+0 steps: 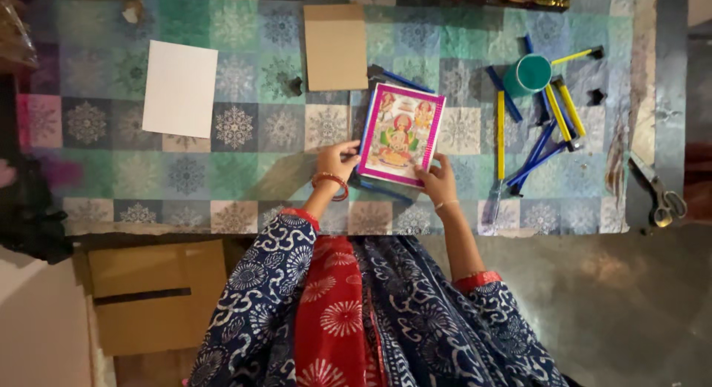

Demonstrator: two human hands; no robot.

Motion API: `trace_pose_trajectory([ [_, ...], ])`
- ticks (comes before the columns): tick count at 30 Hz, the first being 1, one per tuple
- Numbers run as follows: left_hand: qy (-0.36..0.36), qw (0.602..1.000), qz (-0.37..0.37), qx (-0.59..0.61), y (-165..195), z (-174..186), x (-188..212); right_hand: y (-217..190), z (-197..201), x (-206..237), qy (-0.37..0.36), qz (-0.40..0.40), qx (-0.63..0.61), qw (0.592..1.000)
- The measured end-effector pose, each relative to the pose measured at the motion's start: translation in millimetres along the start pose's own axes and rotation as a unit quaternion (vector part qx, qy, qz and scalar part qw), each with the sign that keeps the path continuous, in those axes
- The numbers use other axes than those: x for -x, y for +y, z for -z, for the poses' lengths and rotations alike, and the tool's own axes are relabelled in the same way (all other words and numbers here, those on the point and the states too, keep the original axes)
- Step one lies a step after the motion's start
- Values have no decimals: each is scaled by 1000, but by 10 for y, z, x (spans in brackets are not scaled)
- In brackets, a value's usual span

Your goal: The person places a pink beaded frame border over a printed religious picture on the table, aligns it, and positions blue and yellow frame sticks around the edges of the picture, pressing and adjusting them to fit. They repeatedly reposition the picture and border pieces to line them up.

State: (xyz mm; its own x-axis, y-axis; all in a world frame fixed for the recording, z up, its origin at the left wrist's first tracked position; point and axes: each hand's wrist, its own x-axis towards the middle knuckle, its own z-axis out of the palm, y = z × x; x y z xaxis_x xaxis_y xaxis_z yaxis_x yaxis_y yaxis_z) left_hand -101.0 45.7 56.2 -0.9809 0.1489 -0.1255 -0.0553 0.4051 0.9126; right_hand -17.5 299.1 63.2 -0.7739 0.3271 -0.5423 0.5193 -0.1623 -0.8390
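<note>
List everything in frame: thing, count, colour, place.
picture card: 1, pink border, mat centre, held at both lower corners
white sheet: 1, white, mat left
brown card: 1, brown, above the picture card
cup: 1, teal, on its side, mat right
strips: many, blue and yellow, spread around the cup
scissors: 1, grey metal, right mat edge
cardboard box: 1, brown, bottom left
patterned mat: 1, teal and grey
left hand: on card's lower left corner, red bangle
right hand: on card's lower right corner
</note>
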Motion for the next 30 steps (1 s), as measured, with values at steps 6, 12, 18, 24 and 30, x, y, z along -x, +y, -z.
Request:
trace_pose_trajectory([
  [6, -32, 999, 12, 22, 32, 28, 19, -77, -35, 26, -9, 50, -45, 998],
  [12, -44, 999, 9, 22, 52, 65, -3, -142, -63, 75, 5, 9, -53, 999],
  [18, -23, 999, 11, -34, 259, 99, -108, -113, -99, 65, -14, 86, -73, 994],
  [24, 16, 998, -55, -26, 552, -5, -711, -173, -140, 90, 3, 38, -76, 996],
  [30, 24, 997, -50, -50, 615, -38, -733, -199, -146, 142, 5, 67, -50, 997],
])
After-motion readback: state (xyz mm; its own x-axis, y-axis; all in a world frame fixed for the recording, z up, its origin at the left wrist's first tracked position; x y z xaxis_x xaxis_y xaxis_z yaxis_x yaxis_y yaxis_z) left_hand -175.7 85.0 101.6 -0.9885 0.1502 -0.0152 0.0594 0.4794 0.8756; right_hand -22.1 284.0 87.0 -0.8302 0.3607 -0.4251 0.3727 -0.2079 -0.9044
